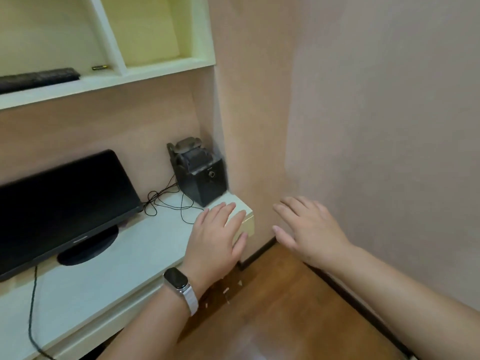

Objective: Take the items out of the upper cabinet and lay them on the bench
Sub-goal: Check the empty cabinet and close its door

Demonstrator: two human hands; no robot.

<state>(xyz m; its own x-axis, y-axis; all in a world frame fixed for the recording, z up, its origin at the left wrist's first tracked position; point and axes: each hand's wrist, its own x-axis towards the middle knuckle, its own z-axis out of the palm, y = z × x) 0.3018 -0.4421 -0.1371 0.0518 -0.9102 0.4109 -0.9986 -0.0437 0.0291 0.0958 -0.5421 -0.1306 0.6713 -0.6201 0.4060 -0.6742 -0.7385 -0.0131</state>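
**Both hands empty, the cabinet items not yet reached**

Both hands were low and held nothing. The left hand (220, 235) lay palm down with straight fingers over the end corner of the counter (104, 281). Whether it pressed on the surface or hovered just above could not be told. The right hand (309, 229) hung in the air just beside it, fingers spread and relaxed, near the wall.

The task's things sat well above and to the left of both hands. A long dark flat item (39, 79), perhaps a keyboard, lay in the upper cabinet (166, 71), with a small battery-like cylinder (100, 67) near its right end in the same compartment. Just ahead of the left hand stood a black speaker (200, 172) trailing loose cables, and farther left a dark monitor (65, 203).

With nothing carried, the step in hand looked like the start of a reach. The next move called for raising a hand up and leftward to the shelf, closing on one item, and setting it on bare counter clear of the cables.
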